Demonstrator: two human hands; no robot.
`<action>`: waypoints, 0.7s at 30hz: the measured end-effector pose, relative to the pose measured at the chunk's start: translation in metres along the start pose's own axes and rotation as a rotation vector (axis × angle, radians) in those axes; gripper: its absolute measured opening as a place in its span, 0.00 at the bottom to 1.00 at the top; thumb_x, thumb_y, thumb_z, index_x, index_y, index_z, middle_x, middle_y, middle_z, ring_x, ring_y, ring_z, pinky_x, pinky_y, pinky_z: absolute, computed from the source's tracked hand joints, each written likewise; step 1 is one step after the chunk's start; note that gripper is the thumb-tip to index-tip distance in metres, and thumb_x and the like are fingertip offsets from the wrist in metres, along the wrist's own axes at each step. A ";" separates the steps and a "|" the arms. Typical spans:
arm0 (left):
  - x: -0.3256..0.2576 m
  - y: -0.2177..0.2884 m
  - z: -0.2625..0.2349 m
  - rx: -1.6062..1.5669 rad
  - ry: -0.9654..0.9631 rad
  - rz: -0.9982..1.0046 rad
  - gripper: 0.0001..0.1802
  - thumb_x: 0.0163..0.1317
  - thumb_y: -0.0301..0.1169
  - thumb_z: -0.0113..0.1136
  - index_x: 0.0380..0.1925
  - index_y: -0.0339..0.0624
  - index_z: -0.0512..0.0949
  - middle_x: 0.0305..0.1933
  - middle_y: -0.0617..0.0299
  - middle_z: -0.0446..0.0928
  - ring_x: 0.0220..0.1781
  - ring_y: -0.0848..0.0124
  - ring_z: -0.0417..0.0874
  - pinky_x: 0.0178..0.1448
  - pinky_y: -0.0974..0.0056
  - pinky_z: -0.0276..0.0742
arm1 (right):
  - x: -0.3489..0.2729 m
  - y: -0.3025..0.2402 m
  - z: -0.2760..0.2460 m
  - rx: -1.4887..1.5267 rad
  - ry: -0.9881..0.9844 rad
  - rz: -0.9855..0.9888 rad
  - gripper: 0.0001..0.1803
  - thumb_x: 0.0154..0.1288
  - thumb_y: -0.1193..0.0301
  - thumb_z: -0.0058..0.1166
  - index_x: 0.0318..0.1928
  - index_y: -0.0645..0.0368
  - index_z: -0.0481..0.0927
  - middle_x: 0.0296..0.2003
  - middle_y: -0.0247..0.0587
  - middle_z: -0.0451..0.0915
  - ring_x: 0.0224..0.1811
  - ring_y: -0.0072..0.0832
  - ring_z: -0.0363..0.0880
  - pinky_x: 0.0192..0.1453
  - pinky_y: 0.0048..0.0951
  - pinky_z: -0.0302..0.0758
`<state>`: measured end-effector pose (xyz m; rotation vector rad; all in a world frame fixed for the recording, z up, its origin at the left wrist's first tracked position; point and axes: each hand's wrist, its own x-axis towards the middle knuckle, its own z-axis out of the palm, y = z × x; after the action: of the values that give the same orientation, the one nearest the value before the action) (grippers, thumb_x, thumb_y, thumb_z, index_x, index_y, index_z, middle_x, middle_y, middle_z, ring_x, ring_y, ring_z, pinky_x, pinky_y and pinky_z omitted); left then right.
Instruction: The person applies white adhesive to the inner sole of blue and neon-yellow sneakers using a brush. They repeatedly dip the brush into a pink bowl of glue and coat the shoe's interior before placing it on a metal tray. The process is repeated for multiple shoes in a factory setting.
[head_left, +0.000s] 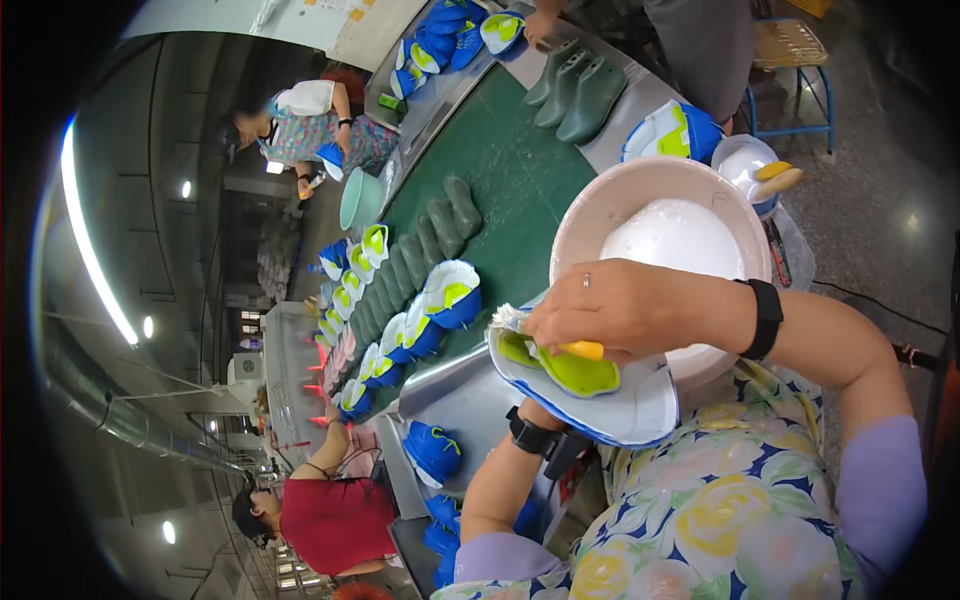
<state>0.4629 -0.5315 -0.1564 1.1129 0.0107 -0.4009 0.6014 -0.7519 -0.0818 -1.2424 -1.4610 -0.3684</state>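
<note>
My right hand [625, 308] grips a brush by its yellow handle [584, 349]. Its white bristles [506, 316] are at the edge of a shoe upper [625, 408], white inside with a lime-green lining and blue outside. The upper lies tilted over my left hand [540, 412], which supports it from below. Most of that hand is hidden, its fingers included. Just beyond my right hand stands a pale pink basin [572, 215] holding white liquid [675, 235].
A green conveyor belt [515, 130] carries rows of dark green shoe lasts [440, 228] and more uppers [452, 293]. At right are a white tub [742, 160] with a yellow-handled brush [778, 180] and a stool [790, 45]. Co-workers stand along the line, one in red [335, 525].
</note>
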 end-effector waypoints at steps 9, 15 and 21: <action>0.007 -0.004 -0.001 -0.782 0.145 -0.381 0.23 0.77 0.44 0.49 0.62 0.39 0.72 0.55 0.47 0.82 0.42 0.60 0.90 0.33 0.63 0.90 | -0.011 0.013 0.002 -0.236 -0.115 0.137 0.12 0.55 0.78 0.59 0.41 0.60 0.75 0.37 0.45 0.81 0.40 0.43 0.82 0.48 0.39 0.79; 0.006 -0.002 0.002 -0.649 0.280 -0.328 0.18 0.74 0.40 0.54 0.55 0.40 0.75 0.42 0.51 0.83 0.25 0.68 0.86 0.13 0.73 0.73 | -0.014 0.015 -0.001 -0.206 -0.191 0.271 0.12 0.57 0.76 0.61 0.40 0.61 0.73 0.34 0.49 0.81 0.39 0.47 0.83 0.45 0.42 0.78; 0.002 0.009 0.017 -0.406 0.505 -0.188 0.19 0.74 0.43 0.55 0.56 0.42 0.74 0.42 0.57 0.84 0.30 0.69 0.85 0.20 0.71 0.76 | -0.013 0.011 -0.008 -0.080 -0.215 0.507 0.11 0.62 0.75 0.61 0.39 0.64 0.73 0.31 0.54 0.81 0.36 0.51 0.83 0.42 0.45 0.78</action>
<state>0.4643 -0.5439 -0.1415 0.7867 0.6199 -0.2594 0.6125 -0.7595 -0.0950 -1.7013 -1.2562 0.0519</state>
